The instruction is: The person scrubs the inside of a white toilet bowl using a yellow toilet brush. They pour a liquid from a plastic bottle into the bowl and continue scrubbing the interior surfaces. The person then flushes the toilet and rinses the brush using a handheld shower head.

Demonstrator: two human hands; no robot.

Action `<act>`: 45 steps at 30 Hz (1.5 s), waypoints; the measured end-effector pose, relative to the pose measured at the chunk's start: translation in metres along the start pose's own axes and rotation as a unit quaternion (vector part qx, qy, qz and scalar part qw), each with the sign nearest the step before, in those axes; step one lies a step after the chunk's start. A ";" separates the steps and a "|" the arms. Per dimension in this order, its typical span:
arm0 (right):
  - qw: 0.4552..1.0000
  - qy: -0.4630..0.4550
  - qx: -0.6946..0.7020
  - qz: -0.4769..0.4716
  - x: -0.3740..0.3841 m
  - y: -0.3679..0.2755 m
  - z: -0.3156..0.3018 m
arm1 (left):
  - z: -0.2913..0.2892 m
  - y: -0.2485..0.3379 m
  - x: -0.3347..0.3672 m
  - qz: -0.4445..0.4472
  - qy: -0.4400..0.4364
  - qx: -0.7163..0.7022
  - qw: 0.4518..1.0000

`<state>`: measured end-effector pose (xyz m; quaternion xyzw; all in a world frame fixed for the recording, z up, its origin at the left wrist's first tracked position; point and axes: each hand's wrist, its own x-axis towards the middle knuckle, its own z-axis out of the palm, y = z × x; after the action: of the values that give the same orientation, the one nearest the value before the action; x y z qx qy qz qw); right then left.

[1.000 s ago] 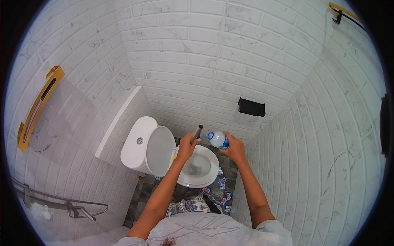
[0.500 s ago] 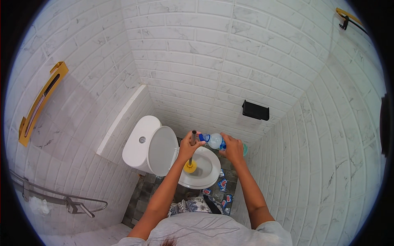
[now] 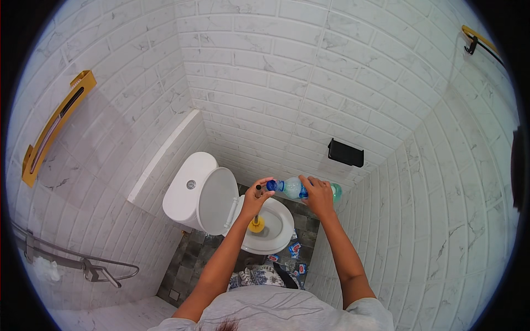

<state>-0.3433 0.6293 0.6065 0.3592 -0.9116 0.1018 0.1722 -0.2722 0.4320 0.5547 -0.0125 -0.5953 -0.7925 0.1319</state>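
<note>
Over the toilet bowl (image 3: 282,234), my left hand (image 3: 254,199) has the slim handle of a toilet brush (image 3: 256,225) in its grip. The brush's round yellow head rests inside the bowl. Thumb and forefinger of that same hand pinch the blue cap (image 3: 270,185) of a clear plastic bottle (image 3: 292,187). My right hand (image 3: 319,197) is wrapped round the bottle's body from above. The bottle lies nearly level, cap to the left, its greenish base past my right hand. Its label is mostly covered by my fingers.
The raised lid (image 3: 218,201) leans against the white cistern (image 3: 190,185). Several small blue, white and red packets (image 3: 295,249) lie on the grey tiled floor beside the bowl. A black holder (image 3: 346,153) is on the wall, a yellow shelf (image 3: 58,127) at left, a metal bar (image 3: 83,258) lower left.
The bottle has shifted slightly right and come closer to level, with more of its base showing. My right hand has moved right with it. The whole view has shifted a little.
</note>
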 end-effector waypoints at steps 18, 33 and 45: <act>0.999 -0.004 -0.030 -0.015 0.006 -0.004 -0.007 | -0.005 -0.007 -0.003 0.002 0.029 0.050 0.998; 0.985 -0.033 0.121 0.116 -0.010 -0.008 0.015 | -0.006 0.000 -0.001 -0.001 0.071 0.112 0.991; 0.983 -0.045 0.122 0.131 -0.028 0.000 0.028 | 0.002 0.011 0.011 0.034 -0.008 0.237 0.971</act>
<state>-0.3308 0.6380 0.5698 0.2592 -0.9383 0.2173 0.0717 -0.2809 0.4291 0.5673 -0.0071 -0.7665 -0.6237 0.1531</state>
